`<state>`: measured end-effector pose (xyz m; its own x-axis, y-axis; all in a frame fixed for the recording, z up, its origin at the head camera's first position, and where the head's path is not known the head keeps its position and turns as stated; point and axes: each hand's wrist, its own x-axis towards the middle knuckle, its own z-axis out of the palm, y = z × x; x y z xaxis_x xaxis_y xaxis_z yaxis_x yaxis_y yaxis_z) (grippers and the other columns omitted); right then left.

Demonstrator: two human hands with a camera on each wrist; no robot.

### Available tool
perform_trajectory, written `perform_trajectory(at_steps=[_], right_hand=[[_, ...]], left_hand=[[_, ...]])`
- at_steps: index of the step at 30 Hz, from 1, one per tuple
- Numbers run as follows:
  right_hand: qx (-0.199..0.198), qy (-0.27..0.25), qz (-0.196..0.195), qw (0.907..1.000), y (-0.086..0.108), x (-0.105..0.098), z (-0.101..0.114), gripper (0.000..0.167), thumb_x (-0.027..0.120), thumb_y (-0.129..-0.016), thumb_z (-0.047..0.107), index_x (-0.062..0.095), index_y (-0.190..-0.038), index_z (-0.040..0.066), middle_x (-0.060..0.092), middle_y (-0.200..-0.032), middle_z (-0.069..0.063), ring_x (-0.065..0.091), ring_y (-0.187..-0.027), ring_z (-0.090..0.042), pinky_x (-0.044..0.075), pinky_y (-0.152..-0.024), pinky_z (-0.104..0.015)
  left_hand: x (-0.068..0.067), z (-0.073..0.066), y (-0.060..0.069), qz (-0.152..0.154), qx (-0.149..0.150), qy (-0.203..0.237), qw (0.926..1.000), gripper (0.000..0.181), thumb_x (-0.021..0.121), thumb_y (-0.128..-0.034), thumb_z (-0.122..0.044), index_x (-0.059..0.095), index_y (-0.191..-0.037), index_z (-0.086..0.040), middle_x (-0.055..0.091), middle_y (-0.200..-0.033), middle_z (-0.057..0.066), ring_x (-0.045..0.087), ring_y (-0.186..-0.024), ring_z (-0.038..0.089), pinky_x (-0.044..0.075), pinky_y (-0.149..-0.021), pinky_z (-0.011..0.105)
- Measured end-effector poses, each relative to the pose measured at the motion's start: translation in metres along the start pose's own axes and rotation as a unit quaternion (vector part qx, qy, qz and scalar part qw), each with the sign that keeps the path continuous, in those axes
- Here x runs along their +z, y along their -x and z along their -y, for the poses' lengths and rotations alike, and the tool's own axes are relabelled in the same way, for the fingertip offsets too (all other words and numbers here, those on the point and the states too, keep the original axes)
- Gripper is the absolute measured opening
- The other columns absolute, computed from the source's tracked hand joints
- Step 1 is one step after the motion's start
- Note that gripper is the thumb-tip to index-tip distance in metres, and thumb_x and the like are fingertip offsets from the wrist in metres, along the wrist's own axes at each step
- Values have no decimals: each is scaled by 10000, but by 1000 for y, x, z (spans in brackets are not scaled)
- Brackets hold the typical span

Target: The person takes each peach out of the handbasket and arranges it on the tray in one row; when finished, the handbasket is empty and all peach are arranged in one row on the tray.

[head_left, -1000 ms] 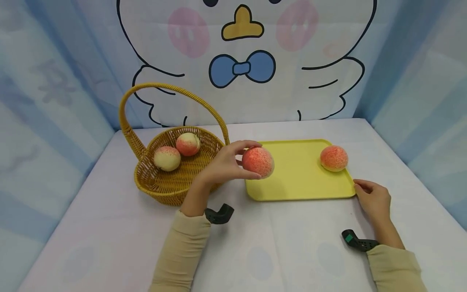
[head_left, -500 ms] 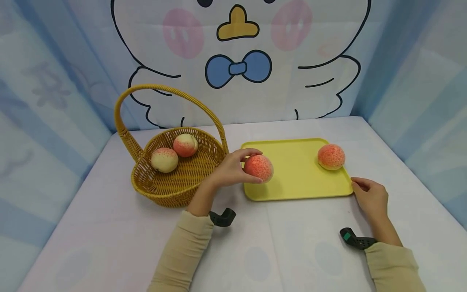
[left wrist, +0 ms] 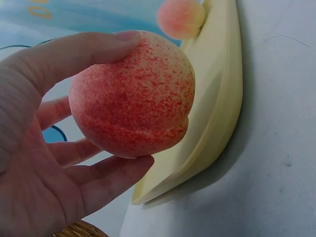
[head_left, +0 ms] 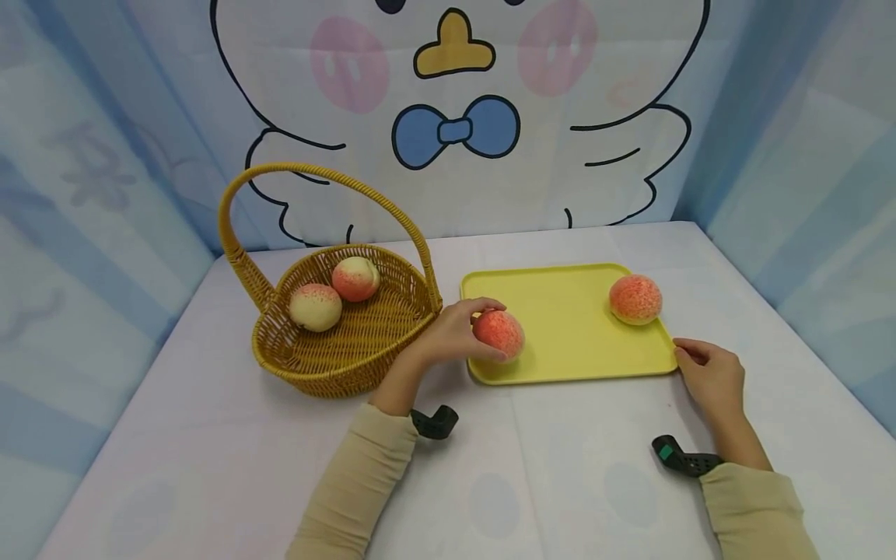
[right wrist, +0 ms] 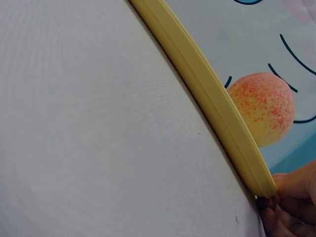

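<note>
Left hand (head_left: 451, 334): thumb and fingers curled round a reddish peach (head_left: 500, 336), gripping it at the left end of the yellow tray (head_left: 560, 327), toward the near left corner. Hand and peach sit lower than a second ago, when both hung higher; contact with the tray floor cannot be told. Reads as the lowering stage of a placement, grip not yet released. Right hand (head_left: 712, 383): fingertips pinch the tray's right edge by its near corner, same spot as before, apparently steadying it. A second peach (head_left: 635, 299) lies across the tray's right edge, nearer the far corner. Farther out, toward the tabletop's (head_left: 574, 467) far left corner, a wicker basket (head_left: 378, 330) holds two paler peaches (head_left: 316, 307), side by side in its left half, unchanged.
</note>
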<state>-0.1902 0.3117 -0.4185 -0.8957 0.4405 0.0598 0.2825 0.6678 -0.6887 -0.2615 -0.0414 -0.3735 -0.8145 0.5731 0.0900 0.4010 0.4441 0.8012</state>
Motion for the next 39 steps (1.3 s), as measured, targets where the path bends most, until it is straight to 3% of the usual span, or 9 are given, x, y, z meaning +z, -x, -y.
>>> perform_trajectory(at_steps=[11,20,26,33,39], right_hand=[[-75,16,-28,10000,1,-1,2,328,479,-937,121,573,-1171,-89,573,-1098,-252,491,-889,-237,351,-542,-106],[-48,-5,-30,10000,1,-1,2,329,477,-940,125,572,-1177,-82,571,-1103,-248,487,-895,-233,349,-548,-100],[-89,-26,-51,9999,2,-1,2,326,480,-936,121,577,-1166,-89,576,-1093,-250,490,-880,-223,352,-532,-85],[-79,-51,-43,9999,2,-2,3,328,477,-939,123,574,-1172,-86,574,-1102,-252,494,-897,-233,355,-535,-91],[-38,-53,-11,10000,2,-2,3,332,477,-942,130,572,-1177,-84,573,-1102,-250,492,-897,-233,359,-541,-106]], left_hand=[[4,5,-1,78,-131,-146,9998,655,824,-657,-220,547,-1236,-86,556,-1125,37,533,-944,171,469,-752,246],[12,0,-3,91,-279,-277,9992,674,804,-689,-219,513,-1280,-77,544,-1176,54,510,-1025,161,443,-824,283],[17,0,-3,-115,-177,-575,9981,693,797,-703,-243,492,-1305,-83,519,-1197,83,509,-1051,191,438,-856,310],[19,2,-5,-263,-178,-577,9978,702,792,-715,-241,475,-1322,-84,497,-1229,96,499,-1082,204,437,-872,326],[14,-5,-1,-384,-430,-542,9969,802,802,-693,-292,412,-1359,-76,427,-1284,151,451,-1116,224,421,-894,371]])
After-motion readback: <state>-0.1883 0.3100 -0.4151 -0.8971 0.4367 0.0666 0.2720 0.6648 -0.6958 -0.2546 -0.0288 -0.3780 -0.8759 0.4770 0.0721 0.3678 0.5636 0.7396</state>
